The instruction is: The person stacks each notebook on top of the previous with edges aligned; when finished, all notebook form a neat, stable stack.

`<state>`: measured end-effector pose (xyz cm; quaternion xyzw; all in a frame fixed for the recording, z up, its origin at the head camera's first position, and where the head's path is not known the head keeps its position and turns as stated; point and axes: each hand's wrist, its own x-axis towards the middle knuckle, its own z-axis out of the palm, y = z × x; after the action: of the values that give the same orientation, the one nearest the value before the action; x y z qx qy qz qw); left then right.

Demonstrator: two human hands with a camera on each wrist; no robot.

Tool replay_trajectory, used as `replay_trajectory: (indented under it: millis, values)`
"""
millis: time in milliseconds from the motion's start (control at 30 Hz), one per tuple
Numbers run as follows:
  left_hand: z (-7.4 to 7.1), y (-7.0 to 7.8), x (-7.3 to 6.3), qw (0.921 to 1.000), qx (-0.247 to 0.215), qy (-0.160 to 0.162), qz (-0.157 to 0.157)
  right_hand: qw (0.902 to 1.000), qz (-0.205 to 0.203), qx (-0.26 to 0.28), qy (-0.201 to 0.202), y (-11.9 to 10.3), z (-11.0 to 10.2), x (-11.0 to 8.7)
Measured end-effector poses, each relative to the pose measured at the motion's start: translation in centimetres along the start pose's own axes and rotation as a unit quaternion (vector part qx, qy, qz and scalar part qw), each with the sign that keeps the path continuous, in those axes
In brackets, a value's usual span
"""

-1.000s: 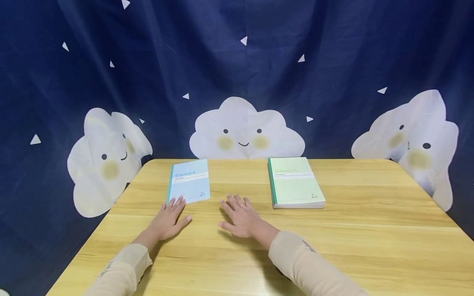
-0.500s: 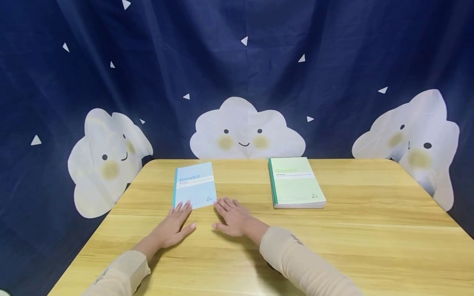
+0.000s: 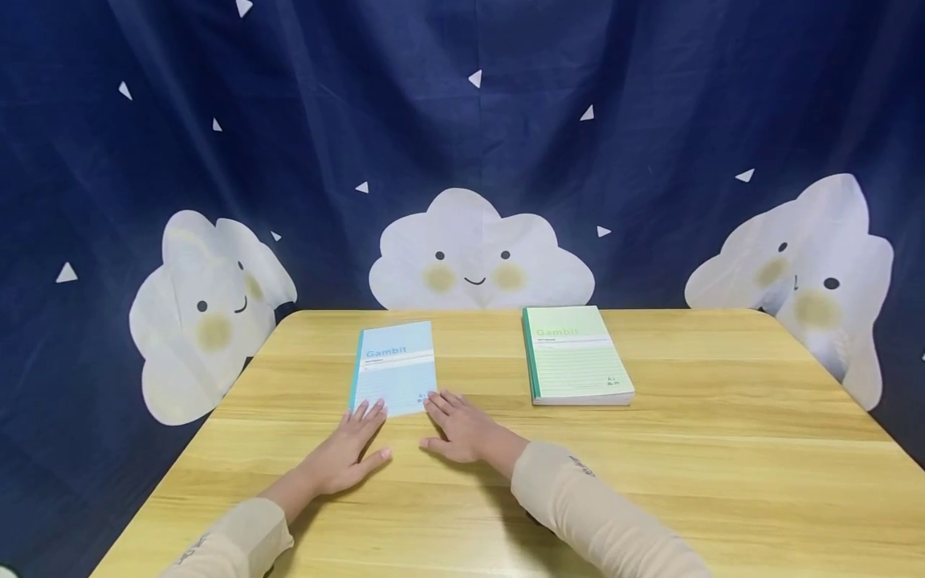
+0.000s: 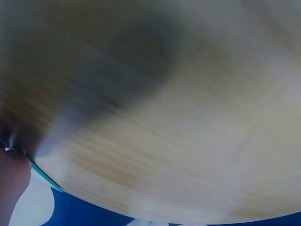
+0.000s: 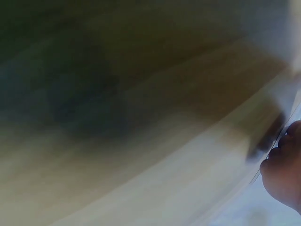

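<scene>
A thin blue notebook [image 3: 393, 365] marked "Gambit" lies flat on the table, left of the middle. My left hand [image 3: 345, 451] rests with straight fingers on its lower left corner. At the lower right corner, my right hand [image 3: 462, 425] touches it with extended fingertips. In the left wrist view, part of the left hand [image 4: 13, 176] shows beside the notebook's teal spine [image 4: 47, 178]. The right wrist view catches the right hand [image 5: 284, 165] at the edge, by a pale sheet-like edge. Both wrist views are dim and blurred.
A thicker green notebook or stack of notebooks [image 3: 576, 357] with a green spine lies at the right back of the wooden table [image 3: 723, 466]. Behind the far edge hangs a dark blue curtain [image 3: 462, 120] printed with smiling clouds.
The blue notebook has slid right and slightly nearer, straightening a little, with my left hand moving along on it. My right hand has come left to its corner. The green notebook stays put.
</scene>
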<state>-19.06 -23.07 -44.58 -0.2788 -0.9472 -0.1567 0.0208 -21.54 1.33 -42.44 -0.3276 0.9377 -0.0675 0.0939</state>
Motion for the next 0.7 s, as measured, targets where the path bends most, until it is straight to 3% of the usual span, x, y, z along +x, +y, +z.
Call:
replay_trajectory:
  millis: [400,700]
  values:
    - [0.3,1.8,0.5,0.9986,0.016,-0.027,0.042,0.999,-0.035,0.017,0.024,1.8,0.1,-2.3]
    - [0.6,2.0,0.6,0.9895,0.076,-0.015,0.122,0.9978,-0.058,0.022,0.025,2.9,0.0,-4.5]
